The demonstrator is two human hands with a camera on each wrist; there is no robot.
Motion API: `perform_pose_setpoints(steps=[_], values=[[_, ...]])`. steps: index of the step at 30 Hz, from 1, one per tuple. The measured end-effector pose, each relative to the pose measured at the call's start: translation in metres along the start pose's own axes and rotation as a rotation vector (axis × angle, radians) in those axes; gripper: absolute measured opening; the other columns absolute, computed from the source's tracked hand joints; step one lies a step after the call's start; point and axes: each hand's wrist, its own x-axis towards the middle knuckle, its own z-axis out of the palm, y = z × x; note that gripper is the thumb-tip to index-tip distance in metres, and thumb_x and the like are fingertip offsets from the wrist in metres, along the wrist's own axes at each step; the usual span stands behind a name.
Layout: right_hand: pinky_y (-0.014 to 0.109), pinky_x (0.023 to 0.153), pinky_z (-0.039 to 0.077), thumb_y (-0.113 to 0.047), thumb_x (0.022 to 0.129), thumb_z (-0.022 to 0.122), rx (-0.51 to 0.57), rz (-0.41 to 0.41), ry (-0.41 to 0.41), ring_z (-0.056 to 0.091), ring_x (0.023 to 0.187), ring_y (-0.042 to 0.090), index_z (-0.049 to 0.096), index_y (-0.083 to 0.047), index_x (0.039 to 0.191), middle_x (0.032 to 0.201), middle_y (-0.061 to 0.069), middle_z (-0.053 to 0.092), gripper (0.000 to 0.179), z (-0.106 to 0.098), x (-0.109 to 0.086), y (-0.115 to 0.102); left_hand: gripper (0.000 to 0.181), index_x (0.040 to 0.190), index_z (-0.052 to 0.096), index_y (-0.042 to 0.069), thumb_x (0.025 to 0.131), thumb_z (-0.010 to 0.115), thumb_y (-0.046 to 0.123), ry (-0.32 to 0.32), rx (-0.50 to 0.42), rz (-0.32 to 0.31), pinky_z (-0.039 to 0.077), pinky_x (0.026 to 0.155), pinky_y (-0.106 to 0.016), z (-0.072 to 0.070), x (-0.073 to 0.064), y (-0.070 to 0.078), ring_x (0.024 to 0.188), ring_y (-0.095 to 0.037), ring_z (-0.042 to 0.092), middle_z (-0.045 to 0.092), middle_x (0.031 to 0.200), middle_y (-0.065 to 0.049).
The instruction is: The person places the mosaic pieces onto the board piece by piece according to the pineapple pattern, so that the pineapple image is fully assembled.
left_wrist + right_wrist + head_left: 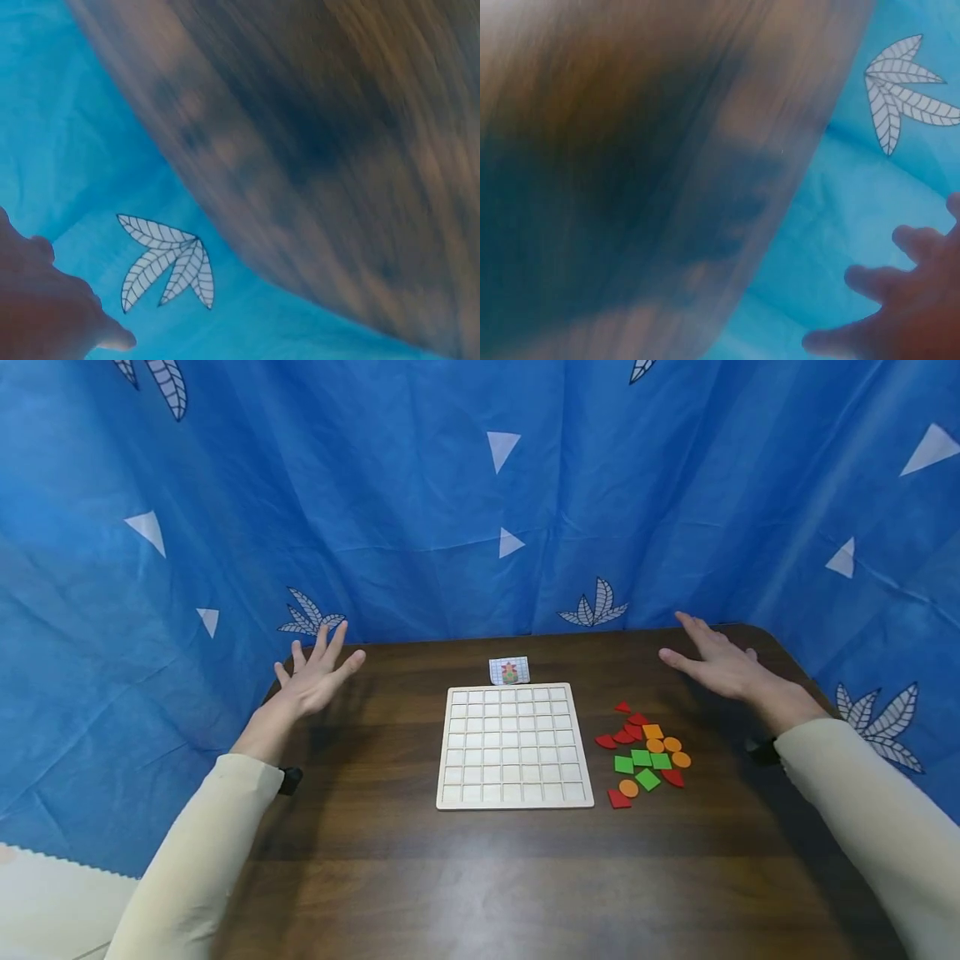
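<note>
My left hand (311, 681) hovers over the far left part of the table with its fingers spread, holding nothing. On the other side my right hand (723, 664) is held out with fingers extended, also holding nothing. Between them lies a pale square grid board (510, 747) with rows of small square cells. Just right of the board is a loose group of flat pieces: red pieces (606, 742), green squares (641, 757), orange discs (681, 759) and an orange square (652, 731). A small card (509, 671) with a coloured pattern on a grid lies behind the board.
The dark wooden table (480, 877) has rounded far corners. A blue curtain (420, 510) with white triangles and leaf prints hangs behind it and along both sides. Dark bands (291, 781) are worn on the wrists. Both hands cast shadows on the wood.
</note>
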Motion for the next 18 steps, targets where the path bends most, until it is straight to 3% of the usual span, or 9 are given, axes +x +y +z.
perform_pose_setpoints(steps=[7, 13, 18], values=[[0.081, 0.114, 0.013, -0.076, 0.098, 0.038, 0.046, -0.014, -0.079, 0.012, 0.151, 0.06, -0.008, -0.02, 0.166, 0.17, 0.028, 0.001, 0.1, 0.01, -0.003, -0.006, 0.085, 0.163, -0.011, 0.042, 0.102, 0.041, 0.069, -0.013, -0.186, 0.147, -0.015, 0.108, -0.085, 0.019, -0.011, 0.009, 0.151, -0.049, -0.032, -0.024, 0.171, 0.0], [0.08, 0.111, 0.022, -0.071, 0.1, 0.043, 0.086, -0.029, -0.068, 0.026, 0.146, 0.059, 0.003, -0.016, 0.167, 0.165, 0.032, 0.021, 0.095, 0.019, -0.006, -0.008, 0.092, 0.162, -0.003, 0.048, 0.097, 0.06, 0.061, -0.019, -0.236, 0.2, -0.004, 0.114, -0.082, 0.033, -0.009, 0.028, 0.156, -0.045, -0.022, -0.016, 0.173, 0.006], [0.077, 0.111, 0.028, -0.064, 0.101, 0.05, 0.102, -0.072, -0.043, 0.034, 0.142, 0.058, 0.016, -0.01, 0.165, 0.161, 0.033, 0.031, 0.09, 0.029, -0.01, -0.013, 0.099, 0.164, 0.006, 0.047, 0.092, 0.075, 0.049, -0.033, -0.261, 0.248, 0.009, 0.119, -0.078, 0.046, -0.01, 0.04, 0.16, -0.04, -0.01, -0.007, 0.175, 0.006]])
